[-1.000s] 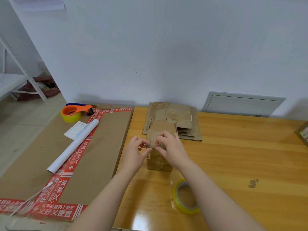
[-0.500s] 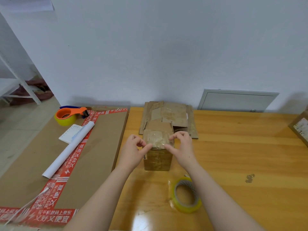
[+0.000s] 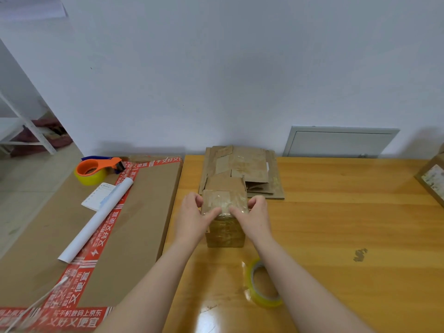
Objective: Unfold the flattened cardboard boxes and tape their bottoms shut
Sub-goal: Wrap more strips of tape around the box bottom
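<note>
Two hands: left hand (image 3: 192,217) and right hand (image 3: 254,217) both held the small box (image 3: 225,233) from opposite sides, bare forearms reaching in from the near edge
Left hand: thumb lay along the top face near its front edge, the other fingers curled round the box's upper left edge
Right hand: thumb pressed on the top face, pointing toward the left thumb; the other fingers curled against the upper right edge
Small box: stood upright on the wooden table (image 3: 348,212), between the two hands, just in front of the flattened boxes
Clear tape (image 3: 224,203): glossy strip covered the top face under both thumbs
Flattened boxes (image 3: 240,169): brown stack lay flat against the wall, behind the small box
Yellow tape roll (image 3: 265,304): lay flat on the table near the right forearm, nearer the camera than the box
Large cardboard sheet (image 3: 134,224): lay left of the table, edged with red printed tape
On the sheet: orange tape dispenser (image 3: 96,168), white paper roll (image 3: 96,219) and a notepad (image 3: 96,198) just beside the roll
Right edge: another carton (image 3: 432,179), only partly in view
</note>
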